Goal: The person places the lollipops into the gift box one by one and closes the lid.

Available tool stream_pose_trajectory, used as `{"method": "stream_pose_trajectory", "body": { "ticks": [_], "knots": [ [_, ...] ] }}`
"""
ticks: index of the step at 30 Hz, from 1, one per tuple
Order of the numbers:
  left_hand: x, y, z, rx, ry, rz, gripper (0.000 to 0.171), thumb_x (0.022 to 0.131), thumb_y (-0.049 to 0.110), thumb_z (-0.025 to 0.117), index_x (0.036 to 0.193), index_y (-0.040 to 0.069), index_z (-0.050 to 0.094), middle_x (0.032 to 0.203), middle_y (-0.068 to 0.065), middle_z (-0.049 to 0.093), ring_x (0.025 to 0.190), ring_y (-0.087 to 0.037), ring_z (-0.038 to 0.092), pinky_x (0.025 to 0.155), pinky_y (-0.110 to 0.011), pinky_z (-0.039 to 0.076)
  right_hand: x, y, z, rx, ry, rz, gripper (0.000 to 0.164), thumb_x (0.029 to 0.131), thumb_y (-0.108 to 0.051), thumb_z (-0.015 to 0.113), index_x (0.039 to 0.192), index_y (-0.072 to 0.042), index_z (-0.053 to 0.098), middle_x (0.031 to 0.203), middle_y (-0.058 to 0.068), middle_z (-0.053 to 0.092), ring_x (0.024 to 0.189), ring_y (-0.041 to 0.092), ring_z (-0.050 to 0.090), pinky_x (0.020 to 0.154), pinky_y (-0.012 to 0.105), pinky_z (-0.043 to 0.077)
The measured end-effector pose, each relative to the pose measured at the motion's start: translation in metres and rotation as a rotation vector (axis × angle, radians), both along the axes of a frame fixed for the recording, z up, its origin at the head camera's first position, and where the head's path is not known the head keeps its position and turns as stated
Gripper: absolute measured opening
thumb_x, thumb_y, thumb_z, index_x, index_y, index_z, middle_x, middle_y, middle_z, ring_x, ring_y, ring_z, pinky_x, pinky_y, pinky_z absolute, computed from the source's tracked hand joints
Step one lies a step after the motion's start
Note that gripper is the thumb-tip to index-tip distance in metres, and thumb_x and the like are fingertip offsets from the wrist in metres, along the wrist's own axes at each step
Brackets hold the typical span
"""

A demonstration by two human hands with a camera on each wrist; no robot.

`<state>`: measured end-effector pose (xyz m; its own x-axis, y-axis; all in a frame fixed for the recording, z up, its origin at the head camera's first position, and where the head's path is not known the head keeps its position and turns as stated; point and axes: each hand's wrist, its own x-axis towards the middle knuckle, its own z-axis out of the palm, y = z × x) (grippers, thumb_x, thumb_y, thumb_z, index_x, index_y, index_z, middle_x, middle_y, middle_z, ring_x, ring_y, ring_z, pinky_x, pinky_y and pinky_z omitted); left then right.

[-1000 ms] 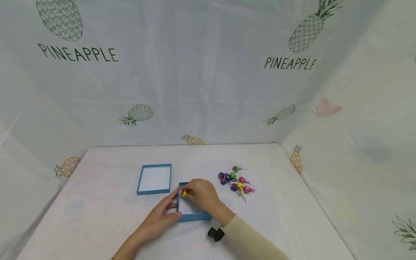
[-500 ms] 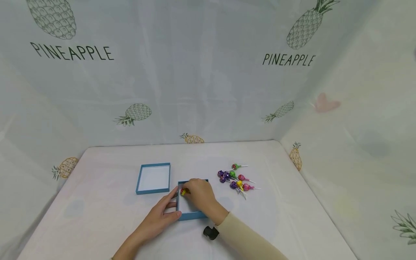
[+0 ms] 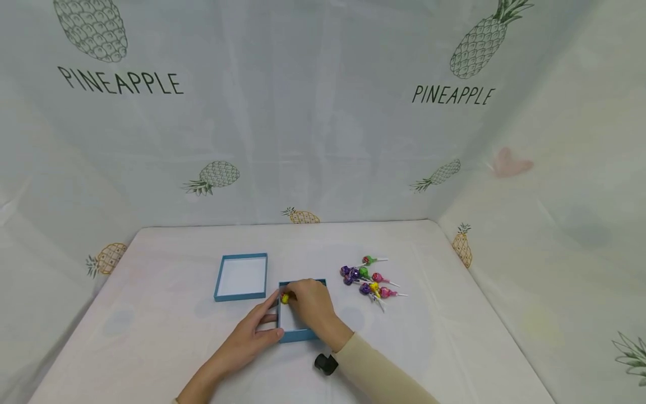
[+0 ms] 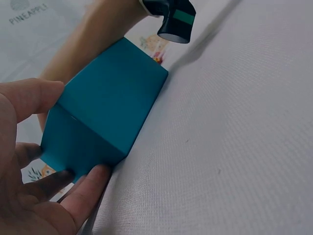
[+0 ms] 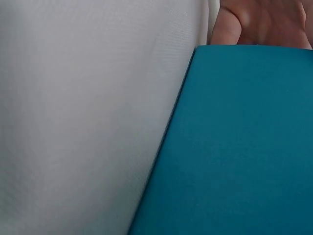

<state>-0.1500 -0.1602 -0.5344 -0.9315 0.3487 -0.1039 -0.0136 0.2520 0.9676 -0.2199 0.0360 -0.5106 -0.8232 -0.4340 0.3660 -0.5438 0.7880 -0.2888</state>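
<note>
Two blue square containers on a white-covered table [image 3: 151,342], seen from my head and wrists. My right hand [image 3: 313,306] reaches over the wall of the nearer one, the box [image 3: 299,336], its fingers closed in a pinch on a yellow lollipop [image 3: 285,298]. This lollipop lies at the far left corner of the box's inside; I cannot tell whether it touches the floor. My left hand [image 3: 248,341] is spread against the box's left wall, thumb at the near corner, fingertips lower on the same side, as the left wrist view shows. To the left and farther off, apart from the box, lies the lid [image 3: 241,278], white inside with a blue rim. To the right, a loose cluster of lollipops [image 3: 355,274] in purple, green, pink and yellow wrappers rests on the table, white sticks showing. A black device [image 3: 326,364] sits by my right sleeve [image 3: 383,370]; a pineapple-printed curtain [image 3: 323,123] hangs behind.
</note>
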Motion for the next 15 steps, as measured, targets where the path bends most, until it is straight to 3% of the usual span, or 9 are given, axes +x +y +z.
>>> {"method": "stream_pose_trajectory", "body": {
  "ticks": [6, 15],
  "knots": [
    [0.000, 0.001, 0.000, -0.003, -0.002, 0.000, 0.081, 0.102, 0.032, 0.073, 0.169, 0.032, 0.028, 0.169, -0.015, 0.033, 0.145, -0.034, 0.049, 0.101, -0.021, 0.052, -0.001, 0.001, 0.001, -0.036, -0.021, 0.010, 0.012, 0.091, -0.008, 0.084, 0.100, -0.017, 0.085, 0.091, -0.005, 0.081, 0.084, 0.009, 0.076, 0.072, 0.022, 0.059],
    [0.001, 0.002, 0.002, -0.005, 0.013, 0.008, 0.081, 0.102, 0.030, 0.073, 0.169, 0.029, 0.029, 0.168, -0.016, 0.035, 0.143, -0.035, 0.051, 0.099, -0.019, 0.051, 0.001, 0.005, 0.012, -0.096, -0.121, 0.088, 0.014, 0.091, -0.002, 0.083, 0.102, -0.010, 0.084, 0.096, 0.000, 0.081, 0.087, 0.008, 0.073, 0.079, 0.022, 0.059]
  ]
}}
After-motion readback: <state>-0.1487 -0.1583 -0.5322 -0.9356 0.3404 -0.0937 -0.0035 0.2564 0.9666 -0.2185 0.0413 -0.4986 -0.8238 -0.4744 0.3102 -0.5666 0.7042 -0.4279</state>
